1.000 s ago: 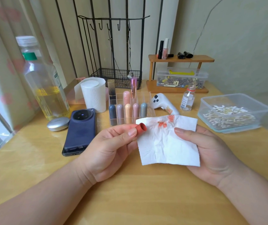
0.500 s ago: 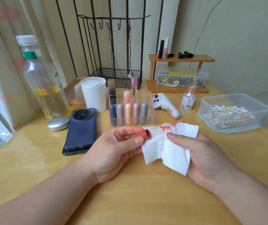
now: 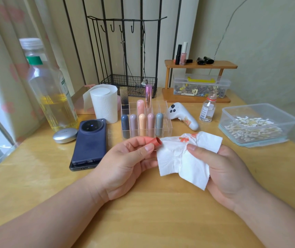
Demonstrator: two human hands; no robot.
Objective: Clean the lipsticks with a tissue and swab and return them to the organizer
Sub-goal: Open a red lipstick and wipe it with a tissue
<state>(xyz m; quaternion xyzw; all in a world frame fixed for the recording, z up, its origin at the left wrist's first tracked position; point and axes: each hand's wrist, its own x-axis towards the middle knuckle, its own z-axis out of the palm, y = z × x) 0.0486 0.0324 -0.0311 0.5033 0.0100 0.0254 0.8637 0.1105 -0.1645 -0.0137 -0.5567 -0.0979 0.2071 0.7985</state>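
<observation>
A person's two bare hands meet over a pale wooden table (image 3: pixel 143 217), seen from above. The left hand (image 3: pixel 125 167) pinches a coral lipstick tube (image 3: pixel 155 141) between thumb and forefinger, the other fingers curled loosely beneath; the tube's open end points toward the right hand and meets the edge of a white tissue (image 3: pixel 180 160). The right hand (image 3: pixel 227 170) grips that tissue, thumb pressed on top and fingers curled under it, so the sheet is bunched in the middle and its corners hang free. Orange-red smears mark the tissue just beyond the right thumb. Directly beyond the left hand's fingertips stands a clear organizer (image 3: pixel 167 125), with five rounded lipsticks (image 3: pixel 142 124) upright in its front row in blue-grey, mauve, peach, pink and grey, and a few taller tubes behind them. Beyond the right hand lies a white handheld device (image 3: pixel 182 116), and past it a small glass bottle (image 3: pixel 207 109). Farther out on the right hand's outer side sits a clear tub of cotton swabs (image 3: pixel 257 123). On the left hand's outer side lies a dark blue phone (image 3: pixel 90 140), camera side up, with a silver compact (image 3: pixel 65 135) beside it, a tissue roll (image 3: pixel 104 102) beyond, and a large bottle (image 3: pixel 51 90) partly filled with yellow liquid.
</observation>
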